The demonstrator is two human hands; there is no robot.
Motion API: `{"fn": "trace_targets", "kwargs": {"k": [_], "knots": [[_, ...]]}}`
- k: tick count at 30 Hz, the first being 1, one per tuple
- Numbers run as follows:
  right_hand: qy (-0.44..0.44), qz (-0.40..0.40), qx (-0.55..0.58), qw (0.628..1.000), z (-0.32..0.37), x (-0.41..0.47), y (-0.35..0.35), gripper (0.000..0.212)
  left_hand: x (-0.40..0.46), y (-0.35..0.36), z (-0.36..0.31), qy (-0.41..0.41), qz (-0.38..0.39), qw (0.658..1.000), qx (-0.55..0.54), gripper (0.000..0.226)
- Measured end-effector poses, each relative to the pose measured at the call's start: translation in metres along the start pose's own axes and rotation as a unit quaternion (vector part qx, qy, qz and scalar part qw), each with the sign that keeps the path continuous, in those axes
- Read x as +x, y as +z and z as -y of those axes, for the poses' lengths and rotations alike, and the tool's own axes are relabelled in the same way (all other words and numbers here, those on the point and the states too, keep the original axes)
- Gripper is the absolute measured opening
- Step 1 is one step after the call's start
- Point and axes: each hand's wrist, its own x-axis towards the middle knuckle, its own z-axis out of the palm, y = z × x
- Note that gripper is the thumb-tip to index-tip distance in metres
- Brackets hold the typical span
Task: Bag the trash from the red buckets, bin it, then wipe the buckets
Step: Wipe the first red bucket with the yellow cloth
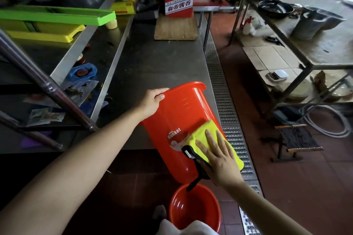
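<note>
A: On the near end of the steel counter (162, 59), largest item first: what is shown?

B: A red bucket (177, 112), tilted on its side, rim toward the far end, base hanging past the counter's near edge. A printed label faces up on its wall.

A: Below it?

B: A second red bucket (194, 210), upright on the tiled floor, mouth open, just under the tilted one.

A: And the cloth?

B: A yellow cloth (210, 135) lies flat against the tilted bucket's outer wall, beside the label. A black handle piece (191, 153) shows at its lower edge.

A: Hand positions?

B: Left hand (152, 101) grips the bucket's rim, thumb outside on the wall, fingers curled over the edge. Right hand (217, 158) presses the cloth to the wall, fingers straight and slightly spread.

A: Background?

B: A red carton (178, 1) stands on a wooden board (175, 28) at the counter's far end.
</note>
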Motion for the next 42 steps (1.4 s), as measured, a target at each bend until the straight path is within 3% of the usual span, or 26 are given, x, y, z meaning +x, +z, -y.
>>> {"fn": "trace_targets", "kwargs": {"k": [6, 11, 18, 25, 30, 32, 36, 37, 39, 42], "knots": [[0.048, 0.039, -0.022, 0.998, 0.024, 0.023, 0.001, 0.059, 0.001, -0.011, 0.035, -0.019, -0.008, 1.0, -0.004, 0.036], [0.114, 0.065, 0.005, 0.991, 0.059, 0.108, -0.006, 0.064, -0.011, -0.028, 0.072, -0.033, -0.012, 0.999, -0.039, 0.036], [0.093, 0.084, 0.031, 0.992, 0.086, 0.202, -0.01, 0.062, -0.024, -0.032, 0.097, -0.068, -0.015, 0.995, -0.072, 0.043], [-0.024, 0.025, -0.041, 0.999, 0.058, 0.116, 0.004, 0.062, -0.049, -0.029, 0.112, -0.084, -0.051, 0.99, -0.1, 0.036], [-0.027, -0.003, -0.051, 0.998, 0.021, 0.029, 0.012, 0.062, -0.069, -0.03, 0.117, -0.11, -0.069, 0.99, -0.048, 0.039], [-0.034, -0.002, -0.057, 0.998, 0.019, 0.015, 0.012, 0.064, -0.071, -0.037, 0.111, -0.127, -0.025, 0.991, -0.025, 0.041], [-0.037, 0.007, -0.063, 0.997, 0.031, 0.011, 0.01, 0.069, -0.055, -0.069, 0.06, -0.192, 0.187, 0.963, -0.039, 0.042], [-0.04, 0.008, -0.069, 0.997, 0.034, 0.01, 0.01, 0.07, -0.047, -0.07, 0.043, -0.179, 0.184, 0.966, -0.01, 0.047], [-0.045, 0.007, -0.076, 0.996, 0.04, 0.007, 0.011, 0.071, -0.028, -0.06, 0.012, -0.128, 0.108, 0.985, 0.045, 0.056], [-0.043, 0.01, -0.078, 0.996, 0.045, 0.005, 0.01, 0.071, -0.005, -0.028, -0.022, -0.085, 0.035, 0.994, 0.061, 0.055]]}}
